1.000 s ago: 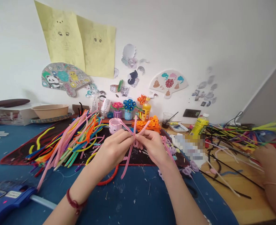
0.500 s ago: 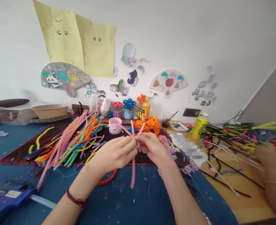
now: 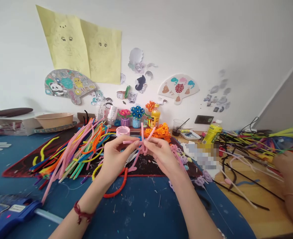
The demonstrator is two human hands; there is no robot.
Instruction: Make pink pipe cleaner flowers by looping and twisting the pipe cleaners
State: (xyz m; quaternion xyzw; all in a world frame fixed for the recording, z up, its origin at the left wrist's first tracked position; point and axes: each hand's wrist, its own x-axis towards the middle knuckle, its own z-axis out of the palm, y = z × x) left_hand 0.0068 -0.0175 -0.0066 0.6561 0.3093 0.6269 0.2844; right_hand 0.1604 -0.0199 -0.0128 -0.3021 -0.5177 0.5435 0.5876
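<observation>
Pink pipe-cleaner piece (image 3: pixel 143 146) at mid-frame, held in both hands.
Left hand (image 3: pixel 117 155): thumb and forefinger pinched on the strand at its left. Right hand (image 3: pixel 162 155): fingertips clamped beside the looped centre. Risk, by my judgement: a hard pull leftward with a slack right pinch could draw the loops out of shape; the strand hanging below might snag the red stem (image 3: pixel 111 195), lower centre. Pink cup (image 3: pixel 123 132) close behind, could be knocked.
</observation>
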